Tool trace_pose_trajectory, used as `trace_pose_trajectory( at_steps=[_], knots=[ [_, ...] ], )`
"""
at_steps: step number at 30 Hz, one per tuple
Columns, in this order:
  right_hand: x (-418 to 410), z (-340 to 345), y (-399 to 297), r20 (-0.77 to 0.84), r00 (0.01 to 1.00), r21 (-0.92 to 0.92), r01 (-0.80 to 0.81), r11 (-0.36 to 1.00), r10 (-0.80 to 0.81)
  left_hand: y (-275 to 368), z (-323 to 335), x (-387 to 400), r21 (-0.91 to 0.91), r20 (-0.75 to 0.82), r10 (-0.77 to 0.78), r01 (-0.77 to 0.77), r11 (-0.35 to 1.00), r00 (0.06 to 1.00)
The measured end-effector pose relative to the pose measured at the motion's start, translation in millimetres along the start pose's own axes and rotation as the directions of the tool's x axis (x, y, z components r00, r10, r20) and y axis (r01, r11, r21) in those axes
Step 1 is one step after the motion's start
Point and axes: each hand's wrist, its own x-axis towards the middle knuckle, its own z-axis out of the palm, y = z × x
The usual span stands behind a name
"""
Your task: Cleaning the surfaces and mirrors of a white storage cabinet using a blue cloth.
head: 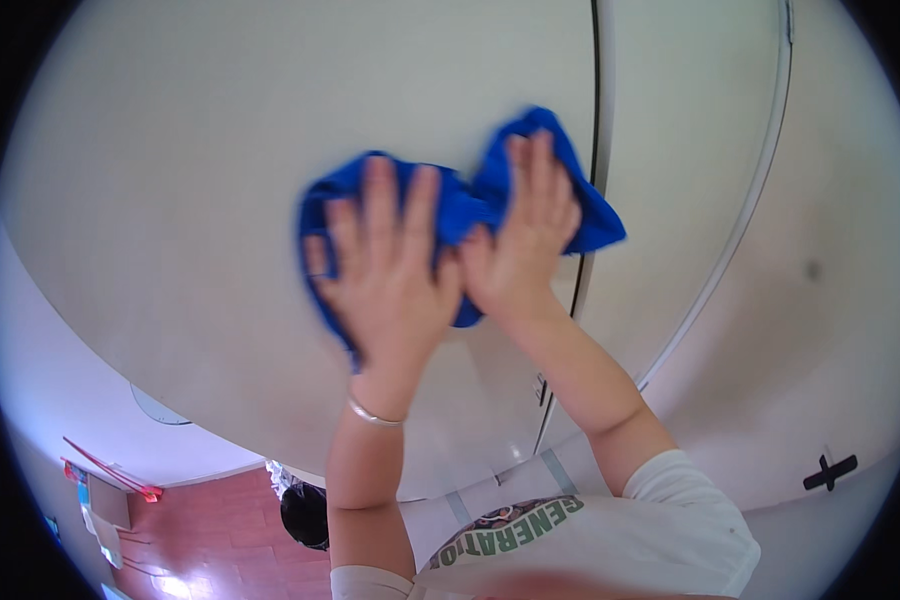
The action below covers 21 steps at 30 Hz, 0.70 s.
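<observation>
A blue cloth (461,214) lies spread against a broad white cabinet door (194,187), bunched between my hands. My left hand (390,262), fingers spread wide, presses its left part flat onto the door. A silver bangle circles that wrist. On the cloth's right part, close to the dark gap (600,90) at the door's edge, my right hand (528,232) bears down with its fingers closer together. The two thumbs nearly meet over the middle. Both hands look blurred.
Right of the gap stands another white panel (682,150) beside a pale curved trim strip (750,195). Small handles (541,390) sit low near the gap. A black hook-like fitting (830,472) is at lower right. Lower left shows reddish floor (225,525) and a black bag (305,516).
</observation>
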Motion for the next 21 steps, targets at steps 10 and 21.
trace_pose_trajectory(
  at_steps=[10, 21],
  knots=[
    [-75, -2, 8, 0.113, 0.988, 0.023, 0.103, 0.994, -0.105, -5, 30, -110, 0.048, 0.035, -0.319, 0.318, 0.947, 0.947],
    [-176, -2, 80, 0.12, 0.989, -0.225, 0.112, 0.968, -0.086, 21, 51, -176, 0.031, 0.241, 0.071, -0.081, 0.996, 0.968]
  ],
)
